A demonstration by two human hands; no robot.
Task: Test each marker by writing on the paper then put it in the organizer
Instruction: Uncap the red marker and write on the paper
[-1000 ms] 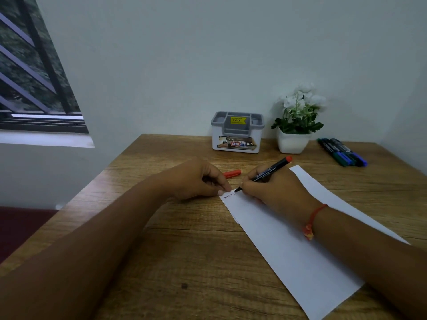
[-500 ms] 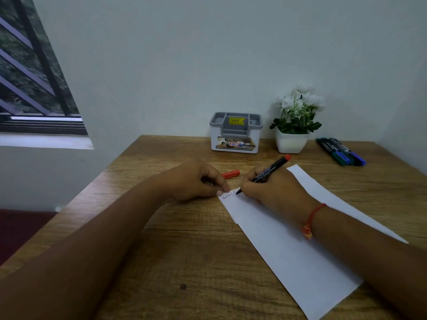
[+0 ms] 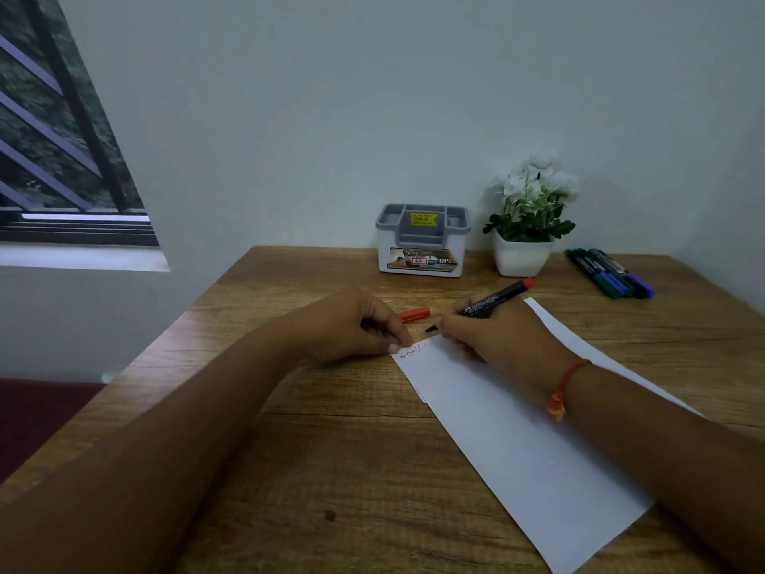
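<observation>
A white sheet of paper [image 3: 525,441] lies slanted on the wooden table [image 3: 331,470]. My right hand [image 3: 496,341] grips a black marker with a red end [image 3: 494,302], its tip just above the paper's far corner. A short line of writing [image 3: 411,352] runs along that corner. My left hand [image 3: 352,329], fingers curled, presses the paper's corner down with its fingertips. The marker's red cap [image 3: 414,314] lies on the table behind my left hand. A grey-and-white organizer [image 3: 422,240] stands at the back against the wall.
A white pot of white flowers [image 3: 525,225] stands right of the organizer. Several capped markers [image 3: 608,273], green and blue, lie at the back right. A barred window [image 3: 62,151] is at the left, beyond the table's left edge.
The writing has grown longer to the right. My right hand has lifted the marker tip off the paper and moved it slightly right and back. My left hand has stayed in place.
</observation>
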